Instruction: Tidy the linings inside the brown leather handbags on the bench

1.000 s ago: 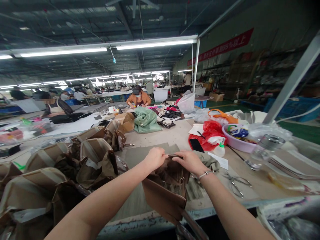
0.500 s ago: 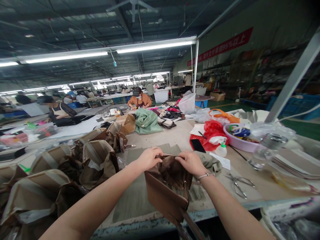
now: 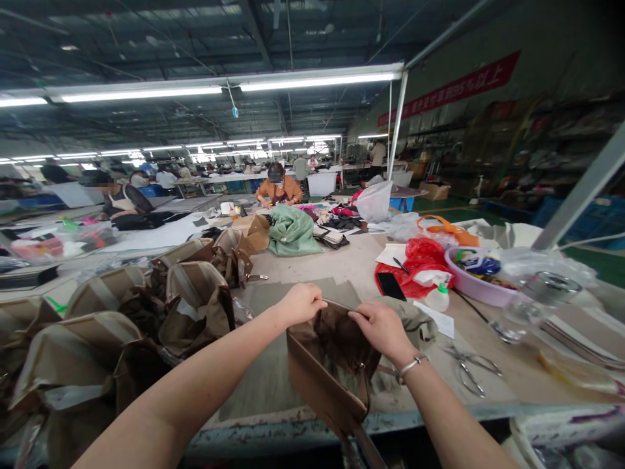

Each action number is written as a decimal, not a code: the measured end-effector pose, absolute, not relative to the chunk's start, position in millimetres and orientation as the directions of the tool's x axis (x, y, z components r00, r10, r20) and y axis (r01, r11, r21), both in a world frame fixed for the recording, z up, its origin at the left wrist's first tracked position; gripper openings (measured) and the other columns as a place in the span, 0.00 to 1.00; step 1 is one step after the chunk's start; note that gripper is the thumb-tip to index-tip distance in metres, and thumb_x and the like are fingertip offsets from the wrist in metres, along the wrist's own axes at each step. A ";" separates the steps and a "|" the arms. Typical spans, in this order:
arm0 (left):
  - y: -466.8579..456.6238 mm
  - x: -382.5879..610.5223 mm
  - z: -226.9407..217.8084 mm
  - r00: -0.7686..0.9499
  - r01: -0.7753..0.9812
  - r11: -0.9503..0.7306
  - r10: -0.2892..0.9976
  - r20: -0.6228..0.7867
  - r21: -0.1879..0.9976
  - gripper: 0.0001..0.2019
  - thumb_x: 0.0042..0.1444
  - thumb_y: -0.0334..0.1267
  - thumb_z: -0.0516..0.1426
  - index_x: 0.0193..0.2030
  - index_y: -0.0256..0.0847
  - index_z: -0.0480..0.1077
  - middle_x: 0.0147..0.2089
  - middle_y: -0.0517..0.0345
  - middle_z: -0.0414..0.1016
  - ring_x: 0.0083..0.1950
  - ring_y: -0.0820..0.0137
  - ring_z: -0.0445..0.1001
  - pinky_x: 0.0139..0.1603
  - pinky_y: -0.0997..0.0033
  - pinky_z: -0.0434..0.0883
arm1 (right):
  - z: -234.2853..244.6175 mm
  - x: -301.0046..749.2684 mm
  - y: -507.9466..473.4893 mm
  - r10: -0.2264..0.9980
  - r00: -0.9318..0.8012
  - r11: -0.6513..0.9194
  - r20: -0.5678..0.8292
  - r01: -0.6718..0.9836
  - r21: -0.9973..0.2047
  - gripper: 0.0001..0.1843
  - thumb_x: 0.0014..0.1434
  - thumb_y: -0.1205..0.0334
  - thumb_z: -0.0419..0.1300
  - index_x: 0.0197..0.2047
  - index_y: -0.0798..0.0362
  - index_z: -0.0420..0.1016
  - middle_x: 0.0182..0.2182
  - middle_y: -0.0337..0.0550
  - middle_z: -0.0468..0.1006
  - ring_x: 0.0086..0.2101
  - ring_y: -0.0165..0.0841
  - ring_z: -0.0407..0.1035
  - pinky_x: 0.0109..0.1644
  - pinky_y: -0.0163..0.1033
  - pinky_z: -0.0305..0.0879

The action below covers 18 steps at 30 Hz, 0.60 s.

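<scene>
A brown leather handbag stands open at the near edge of the worktable, its dark lining showing. My left hand is closed on the far rim of the bag's mouth at the left. My right hand, a bracelet on its wrist, pinches the same rim at the right. Both hands hold the mouth apart. A strap hangs down from the bag over the table's edge.
Several striped beige-and-brown bags lie heaped at the left. Scissors, a black phone, a red plastic bag, a glue bottle and a pink basin lie at the right. A green bag sits farther back. Other people work at far tables.
Both hands have kept their hold on the bag's rim and shifted slightly right. The bag's mouth is spread wider, showing more of its lining.
</scene>
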<state>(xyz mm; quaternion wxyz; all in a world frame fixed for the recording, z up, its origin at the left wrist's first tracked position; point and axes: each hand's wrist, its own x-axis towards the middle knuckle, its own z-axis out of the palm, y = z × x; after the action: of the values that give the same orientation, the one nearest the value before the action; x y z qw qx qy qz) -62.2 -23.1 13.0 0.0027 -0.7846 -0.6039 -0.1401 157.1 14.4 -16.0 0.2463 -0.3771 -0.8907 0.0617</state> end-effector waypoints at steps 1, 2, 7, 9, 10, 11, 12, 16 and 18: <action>-22.6 -61.2 13.0 0.219 0.953 -0.256 0.951 0.220 0.161 0.11 0.53 0.43 0.55 0.26 0.38 0.70 0.29 0.58 0.73 0.32 0.72 0.70 0.33 0.76 0.62 | -16.4 157.4 14.4 0.699 -0.597 0.711 0.394 0.636 -0.300 0.19 0.59 0.53 0.48 0.23 0.51 0.70 0.24 0.41 0.71 0.30 0.31 0.64 0.33 0.35 0.54; -21.9 -60.3 13.0 0.206 0.957 -0.243 0.954 0.217 0.159 0.11 0.53 0.43 0.55 0.26 0.38 0.70 0.29 0.58 0.73 0.32 0.72 0.70 0.33 0.75 0.62 | -16.4 157.7 14.6 0.696 -0.600 0.715 0.395 0.631 -0.301 0.19 0.60 0.53 0.48 0.23 0.51 0.70 0.24 0.41 0.71 0.30 0.31 0.64 0.34 0.35 0.54; -18.9 -58.4 11.3 0.165 0.967 -0.202 0.960 0.226 0.154 0.12 0.52 0.44 0.55 0.26 0.38 0.70 0.30 0.56 0.74 0.32 0.69 0.71 0.34 0.74 0.64 | -14.9 158.1 15.9 0.662 -0.637 0.748 0.395 0.593 -0.297 0.20 0.60 0.52 0.47 0.21 0.51 0.68 0.23 0.41 0.70 0.29 0.31 0.64 0.33 0.35 0.55; -19.1 -58.3 10.5 0.158 0.968 -0.197 0.960 0.229 0.155 0.12 0.53 0.44 0.55 0.26 0.38 0.70 0.30 0.54 0.74 0.33 0.68 0.72 0.35 0.72 0.64 | -16.1 158.4 16.2 0.654 -0.642 0.755 0.400 0.582 -0.302 0.21 0.60 0.51 0.48 0.21 0.51 0.68 0.22 0.40 0.70 0.29 0.31 0.64 0.33 0.35 0.55; -19.5 -58.3 10.2 0.156 0.968 -0.195 0.961 0.227 0.157 0.12 0.53 0.44 0.54 0.27 0.38 0.70 0.31 0.54 0.74 0.34 0.67 0.72 0.35 0.72 0.65 | -17.4 158.9 16.6 0.654 -0.640 0.755 0.402 0.577 -0.310 0.20 0.59 0.50 0.48 0.21 0.51 0.68 0.22 0.40 0.70 0.29 0.31 0.64 0.34 0.35 0.56; -19.9 -58.3 10.1 0.154 0.969 -0.192 0.962 0.224 0.158 0.12 0.53 0.43 0.54 0.27 0.38 0.71 0.31 0.53 0.75 0.34 0.67 0.72 0.35 0.71 0.65 | -18.9 159.7 17.1 0.657 -0.638 0.754 0.402 0.572 -0.323 0.20 0.59 0.50 0.49 0.22 0.50 0.69 0.22 0.40 0.70 0.29 0.31 0.65 0.34 0.35 0.56; -20.3 -58.3 10.1 0.152 0.969 -0.189 0.963 0.221 0.159 0.12 0.53 0.43 0.54 0.27 0.38 0.71 0.32 0.52 0.75 0.34 0.66 0.73 0.34 0.71 0.65 | -20.5 160.8 17.9 0.659 -0.638 0.752 0.398 0.566 -0.339 0.19 0.58 0.49 0.50 0.22 0.50 0.70 0.22 0.39 0.71 0.29 0.31 0.65 0.34 0.35 0.57; -20.9 -58.4 9.3 0.141 0.969 -0.181 0.963 0.228 0.165 0.12 0.53 0.43 0.53 0.28 0.37 0.71 0.32 0.51 0.75 0.34 0.64 0.73 0.34 0.70 0.66 | -20.6 167.1 22.7 0.680 -0.654 0.728 0.332 0.547 -0.414 0.16 0.55 0.47 0.53 0.34 0.49 0.75 0.29 0.40 0.76 0.32 0.33 0.68 0.36 0.36 0.60; -20.5 -58.3 8.4 0.138 0.968 -0.181 0.963 0.233 0.175 0.12 0.53 0.43 0.54 0.28 0.37 0.71 0.32 0.50 0.75 0.35 0.64 0.73 0.35 0.70 0.66 | -14.8 167.9 25.1 0.689 -0.674 0.711 0.266 0.556 -0.431 0.19 0.53 0.45 0.55 0.41 0.48 0.75 0.33 0.41 0.77 0.33 0.34 0.70 0.36 0.37 0.62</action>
<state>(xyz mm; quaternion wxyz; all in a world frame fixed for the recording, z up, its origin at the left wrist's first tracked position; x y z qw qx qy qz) -58.3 -20.5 8.4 0.0085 -0.7544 -0.6397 -0.1471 167.9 25.1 -14.8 0.2086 -0.3453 -0.9010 0.1595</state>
